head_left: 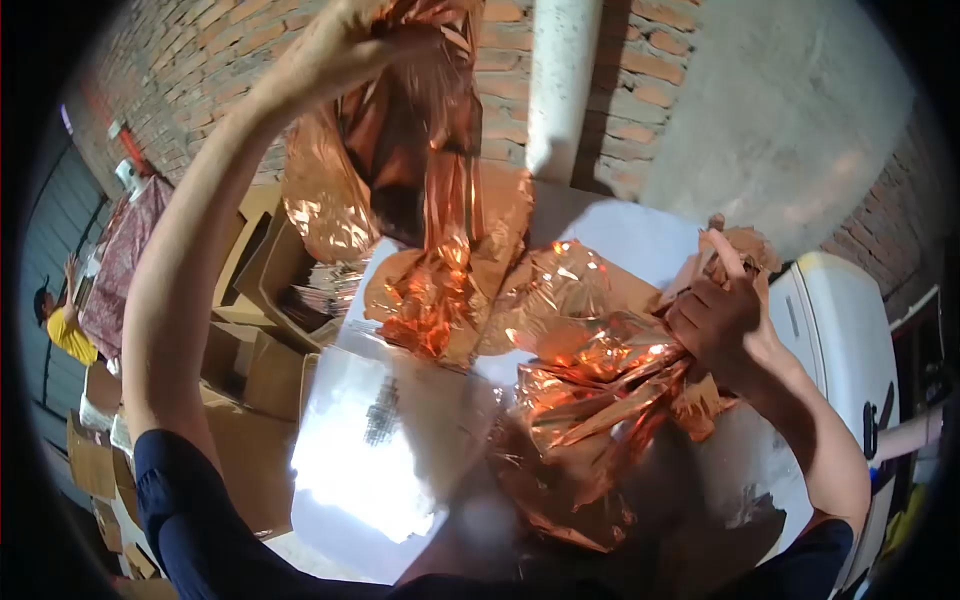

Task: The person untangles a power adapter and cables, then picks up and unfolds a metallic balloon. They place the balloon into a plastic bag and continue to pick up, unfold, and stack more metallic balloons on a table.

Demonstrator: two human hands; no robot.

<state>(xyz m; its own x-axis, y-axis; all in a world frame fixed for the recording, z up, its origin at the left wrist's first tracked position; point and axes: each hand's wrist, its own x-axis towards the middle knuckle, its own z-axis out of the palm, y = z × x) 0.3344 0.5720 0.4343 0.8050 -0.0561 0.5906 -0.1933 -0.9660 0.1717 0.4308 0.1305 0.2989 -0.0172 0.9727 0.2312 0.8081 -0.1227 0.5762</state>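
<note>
A large crumpled sheet of copper-coloured foil spreads over the white table. My left hand is raised high at the top of the view, closed on a bunch of the foil that hangs down in long shiny folds; its fingertips are partly cut off by the frame edge. My right hand grips another gathered part of the foil at the right of the table, with one finger pointing up and the others curled. Between the hands the foil lies in loose, wrinkled folds. Part of it droops toward my body.
Open cardboard boxes stand left of the table, one holding a stack of thin shiny pieces. A white pipe runs down the brick wall behind. A white appliance-like body is at right. Another person in yellow is at far left.
</note>
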